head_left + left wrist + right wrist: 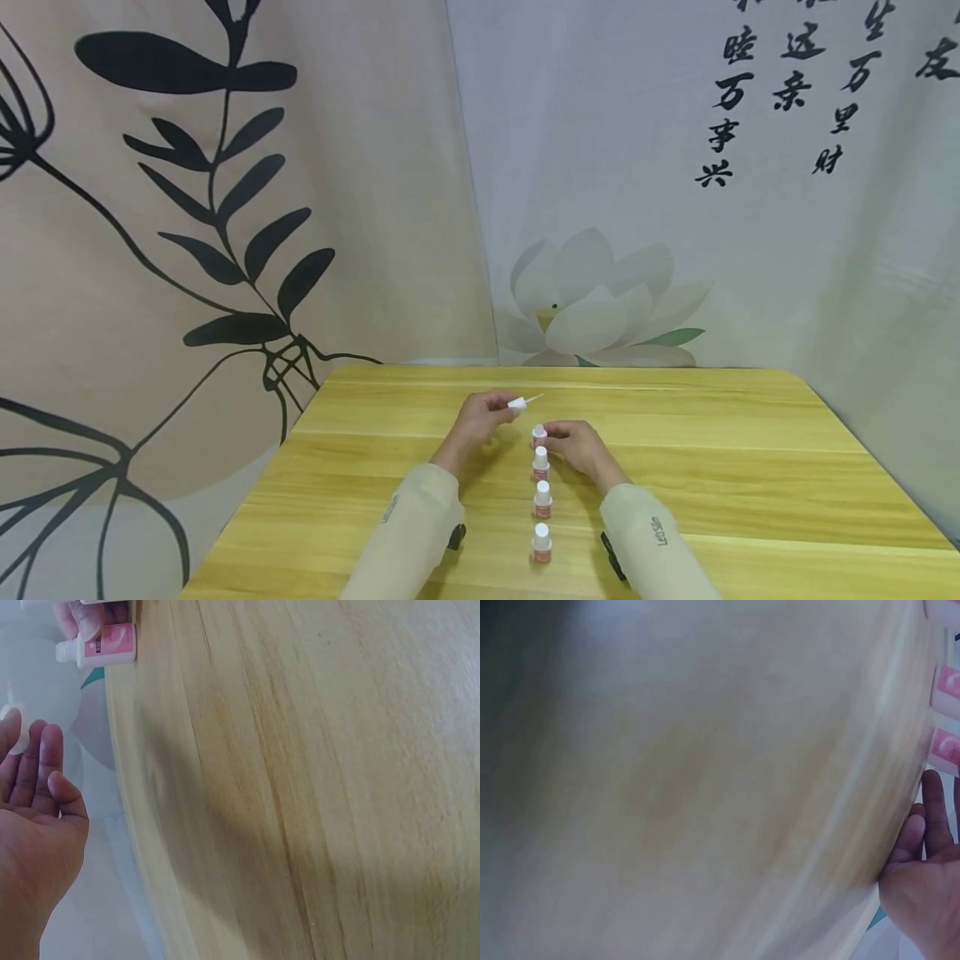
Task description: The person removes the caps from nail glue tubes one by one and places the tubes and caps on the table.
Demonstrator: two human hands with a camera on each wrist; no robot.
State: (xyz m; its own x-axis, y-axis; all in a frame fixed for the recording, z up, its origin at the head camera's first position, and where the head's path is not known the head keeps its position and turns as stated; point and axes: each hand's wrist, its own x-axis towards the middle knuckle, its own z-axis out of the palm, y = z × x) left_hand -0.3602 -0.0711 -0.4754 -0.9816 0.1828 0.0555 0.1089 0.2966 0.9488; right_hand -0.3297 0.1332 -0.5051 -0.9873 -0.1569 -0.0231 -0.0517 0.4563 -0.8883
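Out over the far part of the table, my left hand (483, 418) pinches a white cap (517, 403) with a thin applicator stem pointing right. The left wrist view shows the cap (20, 736) between thumb and fingers, the other fingers spread. My right hand (577, 443) grips the farthest small bottle (538, 442) from its right side. In the left wrist view this bottle (112, 646) has a pink label and an uncapped, pale neck. It stands at the head of a line with three more small bottles, the nearest white-capped (542, 546).
The wooden table (712, 467) has its far edge close beyond the hands. Behind it hangs a printed curtain (390, 208). The two other capped bottles, a middle one (542, 502) and a farther one (540, 467), stand between the forearms.
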